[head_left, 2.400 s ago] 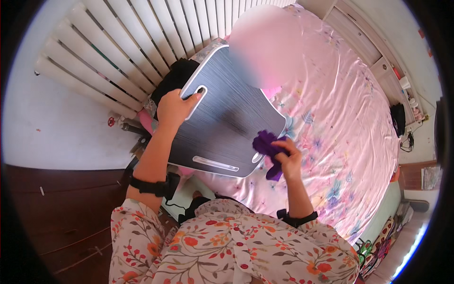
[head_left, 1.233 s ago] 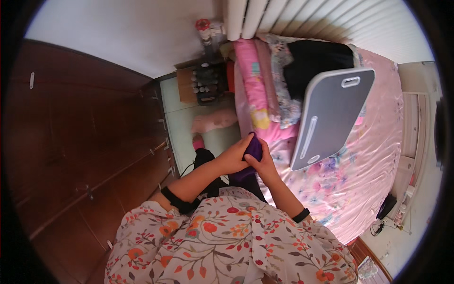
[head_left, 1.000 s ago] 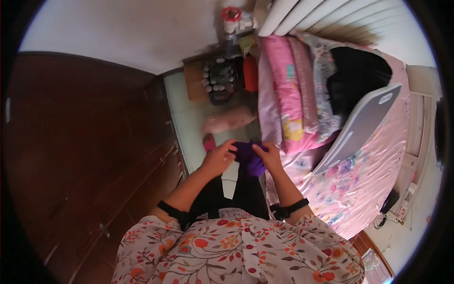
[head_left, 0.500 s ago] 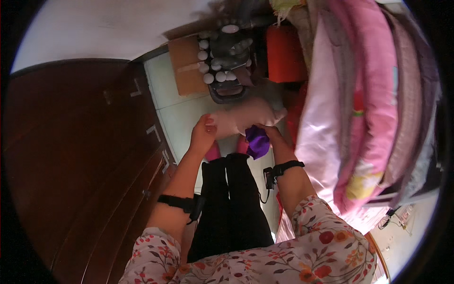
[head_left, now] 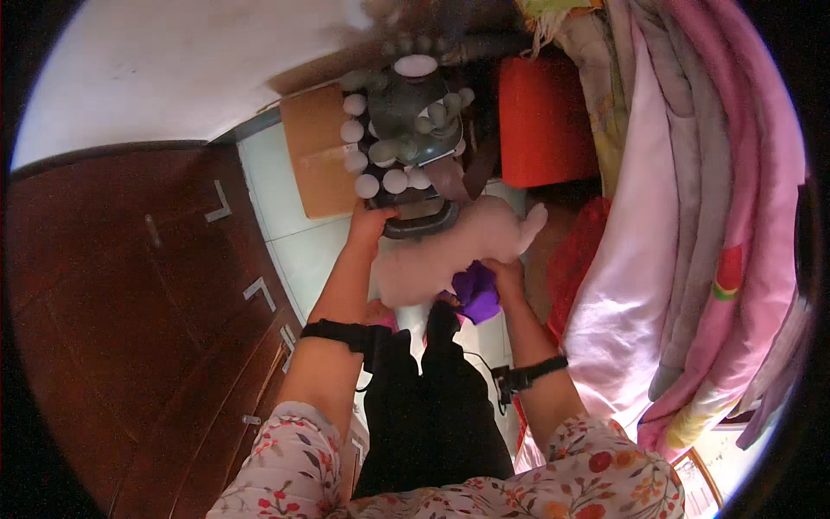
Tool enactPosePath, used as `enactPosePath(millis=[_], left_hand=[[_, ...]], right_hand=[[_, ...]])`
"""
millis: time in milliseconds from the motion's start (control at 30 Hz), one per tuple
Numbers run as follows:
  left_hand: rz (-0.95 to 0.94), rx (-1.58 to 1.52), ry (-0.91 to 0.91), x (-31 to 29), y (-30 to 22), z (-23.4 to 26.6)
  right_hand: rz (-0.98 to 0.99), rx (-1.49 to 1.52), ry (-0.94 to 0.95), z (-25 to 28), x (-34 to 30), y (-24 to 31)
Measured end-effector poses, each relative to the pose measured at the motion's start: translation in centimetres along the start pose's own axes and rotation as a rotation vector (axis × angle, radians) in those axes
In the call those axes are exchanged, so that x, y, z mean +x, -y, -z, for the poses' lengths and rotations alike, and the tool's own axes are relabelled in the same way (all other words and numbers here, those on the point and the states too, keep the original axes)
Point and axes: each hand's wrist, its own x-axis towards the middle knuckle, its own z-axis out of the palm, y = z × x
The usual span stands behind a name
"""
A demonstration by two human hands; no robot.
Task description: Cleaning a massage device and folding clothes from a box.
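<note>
Cloth [head_left: 477, 294], purple and bunched, hangs above the floor [head_left: 264, 177], the right hand's [head_left: 508, 278] fingers clamped on it. The left hand [head_left: 372, 221] is at the handle [head_left: 424, 227] of the ball-studded device [head_left: 405, 112]; whether its fingers close there, I cannot tell. Cloth picked up, not laid down; device beside the box [head_left: 316, 164], apparently unlifted.

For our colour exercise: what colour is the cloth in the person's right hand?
The cloth is purple, showing best in the head view.
</note>
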Motion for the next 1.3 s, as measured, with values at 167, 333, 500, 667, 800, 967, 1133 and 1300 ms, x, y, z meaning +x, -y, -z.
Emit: enactPosePath(millis=[167, 333, 500, 667, 800, 967, 1133, 1300], left_hand=[[0.025, 0.08, 0.028, 0.9, 1.3, -0.6], [0.021, 0.016, 0.076, 1.3, 1.6, -0.9], [0.011, 0.04, 0.046, 1.4, 2.3, -0.4], [-0.008, -0.056, 0.103, 1.5, 2.6, -0.6], [0.009, -0.034, 0.054, 0.4, 1.5, 0.2], [0.076, 0.08, 0.047, -3.5, 2.3, 2.8], [0.171, 0.037, 0.016, -12.3, 2.5, 5.0], [0.224, 0.226, -0.075, -20.9, 2.9, 9.3]], right_hand=[[0.519, -0.862, -0.147, 1.1, -5.8, 6.6], [1.041, -0.815, -0.011, 2.2, -7.7, 12.0], [0.993, -0.592, 0.015, -2.9, -6.3, 17.0], [0.955, -0.907, -0.079, -8.5, -0.6, 16.8], [0.787, -1.01, -0.001, -9.5, -1.7, 16.5], [0.832, -1.108, 0.135, -7.7, -4.4, 16.3], [0.754, -1.04, 0.287, -5.8, -10.5, 13.6], [0.759, -1.034, 0.38, -3.2, -17.3, 9.8]])
